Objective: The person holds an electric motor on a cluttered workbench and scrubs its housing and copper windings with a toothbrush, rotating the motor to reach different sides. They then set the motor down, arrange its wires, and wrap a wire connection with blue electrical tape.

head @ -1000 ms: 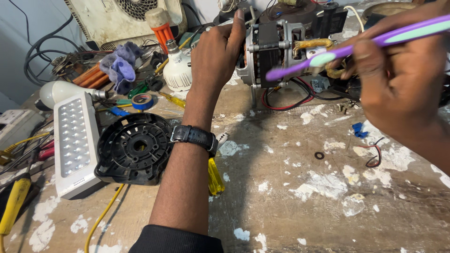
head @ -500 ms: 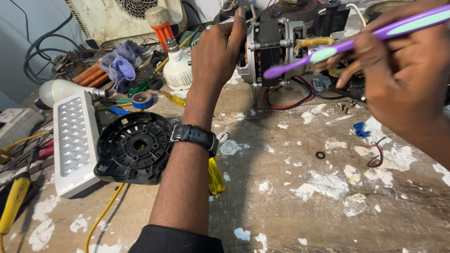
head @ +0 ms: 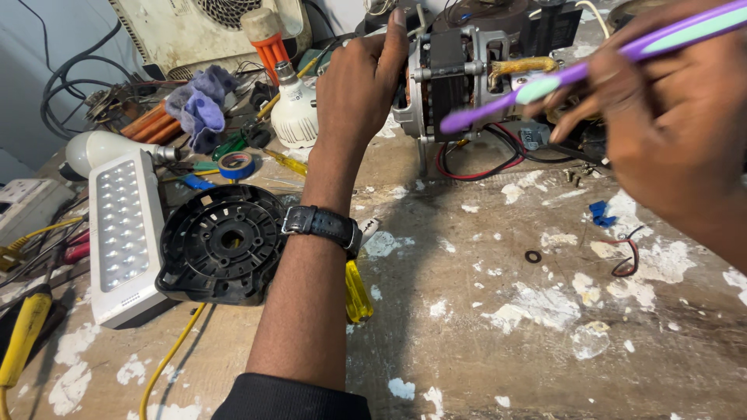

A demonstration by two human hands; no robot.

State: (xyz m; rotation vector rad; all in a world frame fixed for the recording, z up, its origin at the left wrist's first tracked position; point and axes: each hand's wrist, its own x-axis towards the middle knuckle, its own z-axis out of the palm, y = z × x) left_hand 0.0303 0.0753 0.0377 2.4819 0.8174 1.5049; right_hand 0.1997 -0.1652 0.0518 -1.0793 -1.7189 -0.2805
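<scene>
Small electric motor with grey cast-metal frame, dark laminated core and copper-coloured winding (head: 455, 74): stands at the far edge of the bench, red and black leads looping out beneath it.

Left hand (head: 359, 82): wrapped around the motor's left end, fingers closed on the metal housing; black strap watch (head: 323, 224) on the wrist.

Right hand (head: 669, 117): raised near the bench's far right corner, fingers closed around a purple and mint-green plastic toothbrush (head: 576, 70); the brush head sits at the motor's right face, though contact cannot be confirmed.

Worn wooden bench with flaking white paint patches (head: 498, 311): rough, scratched surface.

Round black plastic motor cover with ribs and slots (head: 222, 243): lies flat left of the forearm, toward the left edge.

White rectangular lamp panel with rows of small diodes (head: 120, 233): touching the cover's left side.

Yellow translucent screwdriver handle (head: 356, 292): partly hidden under the left forearm.

White bulb with finned base (head: 296, 113): upright near the far edge, left of the motor.

Crumpled lilac cloth (head: 201, 105): far left, on orange-handled tools.

Blue tape roll (head: 236, 165): between cloth and black cover.

Small black rubber ring (head: 533, 256): lies alone at mid-bench, right of centre.

Short red and black wire loop (head: 626, 257): near the right edge, below the right hand.
</scene>
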